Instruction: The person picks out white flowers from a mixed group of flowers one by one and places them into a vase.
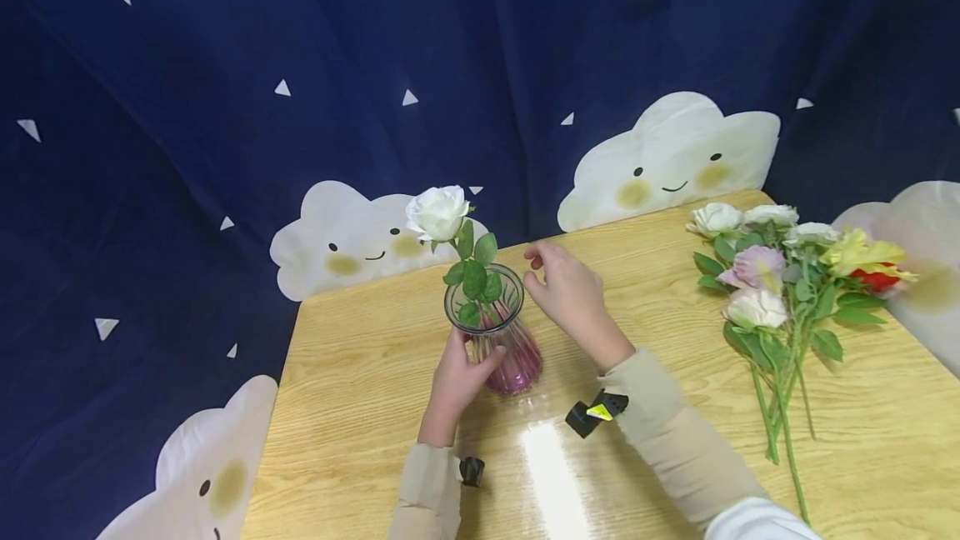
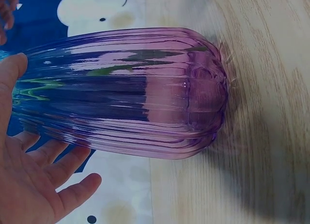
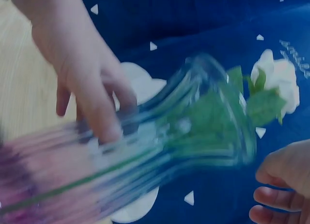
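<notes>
A ribbed glass vase (image 1: 519, 361), clear at the flared rim and pink toward its base, stands on the table. My left hand (image 1: 459, 373) holds it just below the neck, thumb on one side and fingers round the other; the left wrist view shows the thumb and spread fingers (image 2: 65, 166) against the glass. One white rose (image 1: 438, 213) rises from the vase, its leaves at the rim and its stem (image 3: 72, 187) slanting down inside. Beside the rim, my right hand (image 1: 570, 290) hovers with loosely bent fingers and nothing in them.
On the right side of the wooden table (image 1: 360, 390) lies a bunch of flowers (image 1: 757, 265) in white, pale purple, yellow and red, stems toward the front edge. A dark blue curtain (image 1: 495, 40) with cloud faces hangs right behind the table.
</notes>
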Available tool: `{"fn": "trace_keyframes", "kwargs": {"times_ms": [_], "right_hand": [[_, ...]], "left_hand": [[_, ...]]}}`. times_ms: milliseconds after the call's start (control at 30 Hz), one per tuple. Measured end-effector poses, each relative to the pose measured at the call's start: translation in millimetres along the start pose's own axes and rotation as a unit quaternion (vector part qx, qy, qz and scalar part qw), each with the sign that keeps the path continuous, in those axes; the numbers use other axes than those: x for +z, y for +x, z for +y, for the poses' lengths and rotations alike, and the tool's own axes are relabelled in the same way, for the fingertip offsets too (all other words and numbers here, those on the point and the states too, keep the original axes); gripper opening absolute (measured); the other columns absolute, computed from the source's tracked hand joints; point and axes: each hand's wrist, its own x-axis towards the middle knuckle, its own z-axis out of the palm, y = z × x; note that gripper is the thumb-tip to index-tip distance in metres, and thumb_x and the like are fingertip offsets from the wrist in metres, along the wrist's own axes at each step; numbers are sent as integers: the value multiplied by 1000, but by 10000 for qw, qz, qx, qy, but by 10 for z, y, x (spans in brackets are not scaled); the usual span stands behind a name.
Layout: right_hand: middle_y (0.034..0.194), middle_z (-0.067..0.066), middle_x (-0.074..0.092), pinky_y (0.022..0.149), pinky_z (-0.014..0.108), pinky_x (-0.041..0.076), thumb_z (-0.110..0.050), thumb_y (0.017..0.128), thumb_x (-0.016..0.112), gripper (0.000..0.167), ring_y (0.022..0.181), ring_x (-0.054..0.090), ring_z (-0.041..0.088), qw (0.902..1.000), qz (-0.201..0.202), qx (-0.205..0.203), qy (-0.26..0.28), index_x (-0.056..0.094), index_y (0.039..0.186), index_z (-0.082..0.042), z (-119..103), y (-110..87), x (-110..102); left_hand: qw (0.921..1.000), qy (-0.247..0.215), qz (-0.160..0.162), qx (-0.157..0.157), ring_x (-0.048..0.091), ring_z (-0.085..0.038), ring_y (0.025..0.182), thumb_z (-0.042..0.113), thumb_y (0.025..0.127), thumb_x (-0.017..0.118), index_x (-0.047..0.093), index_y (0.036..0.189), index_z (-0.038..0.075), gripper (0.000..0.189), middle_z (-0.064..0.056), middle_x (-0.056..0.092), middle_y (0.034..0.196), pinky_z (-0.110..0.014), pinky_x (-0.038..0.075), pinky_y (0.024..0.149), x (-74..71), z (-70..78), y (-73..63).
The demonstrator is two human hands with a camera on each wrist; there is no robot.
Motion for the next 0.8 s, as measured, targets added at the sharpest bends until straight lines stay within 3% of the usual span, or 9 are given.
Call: {"fn": "trace_keyframes", "kwargs": {"times_ms": [300,633,800], "right_hand": [[89,4,59,49,35,43,-16,76,61,30,65,53,17,9968,-482,574,-259,57,104,-8,388,-40,-10],[93,8,59,51,40,44,-16,78,59,34,70,56,20,9896,-790,1125,-415,55,110,-6,794,-118,-66],[94,12,58,48,37,44,-13,78,59,35,69,56,22,9878,-847,1244,-411,53,111,-3,964,-171,-114]], "left_hand": [[10000,-38,10,-90,39,-25,122,44,76,66,29,137,16,76,-9,42,133,-46,32,99,-1,4,-4],[9999,-51,18,-100,39,-25,121,44,76,66,28,137,17,77,-7,42,133,-45,31,100,-4,11,-10],[9999,-130,-6,-80,38,-24,122,42,77,66,27,137,17,76,-7,41,134,-45,31,100,-4,5,-9]]}}
